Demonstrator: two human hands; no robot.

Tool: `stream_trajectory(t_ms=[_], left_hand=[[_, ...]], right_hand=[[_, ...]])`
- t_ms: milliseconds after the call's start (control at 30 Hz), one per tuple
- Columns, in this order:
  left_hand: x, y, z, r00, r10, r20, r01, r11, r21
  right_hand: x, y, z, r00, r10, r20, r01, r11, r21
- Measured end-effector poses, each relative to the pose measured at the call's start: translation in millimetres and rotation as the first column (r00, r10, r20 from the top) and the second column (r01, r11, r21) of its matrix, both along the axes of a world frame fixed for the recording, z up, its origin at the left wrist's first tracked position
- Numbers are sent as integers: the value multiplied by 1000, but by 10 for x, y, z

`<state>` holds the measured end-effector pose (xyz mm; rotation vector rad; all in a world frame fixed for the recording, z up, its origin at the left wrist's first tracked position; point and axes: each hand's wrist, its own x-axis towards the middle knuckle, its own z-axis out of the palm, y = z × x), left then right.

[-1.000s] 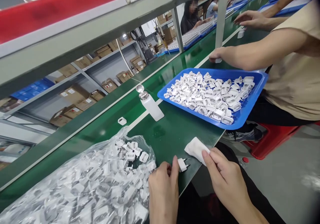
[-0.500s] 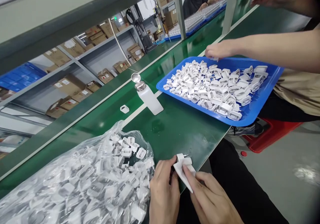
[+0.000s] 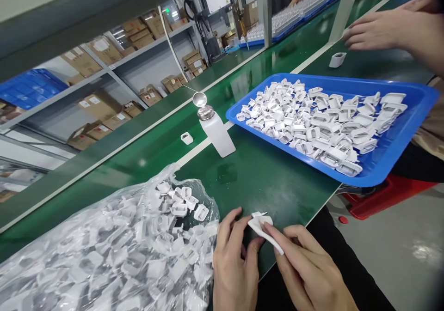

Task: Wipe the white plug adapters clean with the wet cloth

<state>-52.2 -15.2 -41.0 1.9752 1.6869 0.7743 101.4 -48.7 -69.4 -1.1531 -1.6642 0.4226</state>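
My left hand (image 3: 236, 260) is closed on a white plastic plug housing (image 3: 258, 214) with a thin metal pin sticking out. My right hand (image 3: 308, 265) pinches a folded white cloth (image 3: 268, 237) and presses it against the housing, covering much of it. Both hands are at the front edge of the green table, low in the view. Left of them lies a clear plastic bag (image 3: 114, 246) full of similar white housings. Ahead stands a white bottle (image 3: 219, 135) with a metal pump top and a round dish-like lid.
A blue tray (image 3: 385, 170) heaped with white housings sits at the right, overhanging the table edge. Single housings lie beside the bottle (image 3: 187, 138) and behind the tray (image 3: 337, 60). A co-worker's hand (image 3: 378, 29) is at the upper right. Metal posts (image 3: 264, 10) rise behind.
The co-worker's hand has left the tray for the far right, and a housing now shows behind the tray. My hands keep the housing and cloth together; the cloth's angle has shifted slightly. The view has turned left.
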Motion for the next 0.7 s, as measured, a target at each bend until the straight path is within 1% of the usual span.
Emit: stream_trajectory(t_ms=[67, 167, 233, 333, 400, 467, 500, 567, 600, 633, 667, 700], left_hand=[[21, 22, 36, 1000, -10, 15, 10, 999, -33], [39, 78, 59, 996, -57, 64, 60, 997, -51], [42, 110, 42, 995, -63, 77, 67, 996, -51], [32, 121, -19, 995, -71, 65, 72, 997, -9], [22, 106, -58, 996, -58, 75, 57, 998, 10], [15, 88, -75, 996, -17, 93, 18, 1000, -9], [17, 81, -71, 995, 10, 104, -6, 999, -35], [32, 70, -36, 984, 75, 160, -58, 992, -112], [46, 65, -8, 970, 111, 214, -78, 984, -158], [63, 59, 24, 946, 149, 288, -92, 975, -203], [83, 51, 59, 907, 185, 380, -94, 965, -246], [104, 40, 93, 849, 217, 482, -80, 954, -288]], right_hand=[[-6, -14, -6, 1000, -3, 15, 3, 1000, -2], [-27, -12, -25, 997, 12, 76, -11, 1000, -3], [-44, 26, -29, 995, 12, 104, -12, 1000, 2], [-56, 144, -5, 992, 0, 124, 1, 1000, -9], [-38, 233, 30, 991, 4, 136, 5, 998, -68], [5, 292, 72, 993, -16, 117, 35, 986, -163], [34, 302, 93, 994, -59, 94, 77, 976, -204], [89, 281, 130, 977, -209, 48, 215, 946, -242], [111, 254, 146, 958, -287, 25, 284, 927, -246], [126, 219, 161, 938, -346, 3, 336, 907, -255], [133, 180, 178, 923, -383, -26, 362, 892, -270], [132, 140, 195, 916, -398, -62, 364, 884, -293]])
